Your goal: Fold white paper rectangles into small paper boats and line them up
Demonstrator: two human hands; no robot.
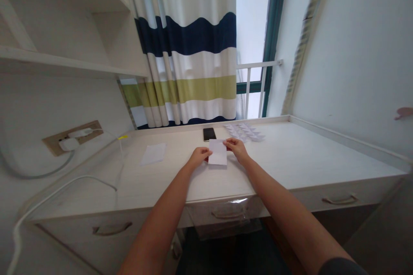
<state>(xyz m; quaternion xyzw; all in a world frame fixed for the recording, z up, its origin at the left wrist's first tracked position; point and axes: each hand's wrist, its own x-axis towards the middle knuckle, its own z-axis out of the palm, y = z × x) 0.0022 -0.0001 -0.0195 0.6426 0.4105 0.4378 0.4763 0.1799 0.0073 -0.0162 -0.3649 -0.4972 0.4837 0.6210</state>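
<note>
Pinching the left edge of a small white paper point(217, 155), the left hand point(198, 157) had its thumb on top, while the right hand point(237, 149) gripped the same paper near its far right corner. The paper lay between the two hands, over the middle of the white desk point(293, 154), probably because that spot was squarely in front and left room for each hand to reach in from its own side. Holding it from opposite sides likely served to steady it and leave most of its face uncovered; a thin line along its near edge hinted at a second layer, though whether it was folded could not be told. A dark phone point(209, 133) lay just beyond the paper, seemingly set out of the hands' way yet within easy reach. Farther right, near the back ledge point(274, 119), pointed white paper pieces point(245, 132) were gathered in rows, an arrangement that perhaps saved room and stopped them mixing with the flat white sheets point(154, 154) lying well apart on the left.
</note>
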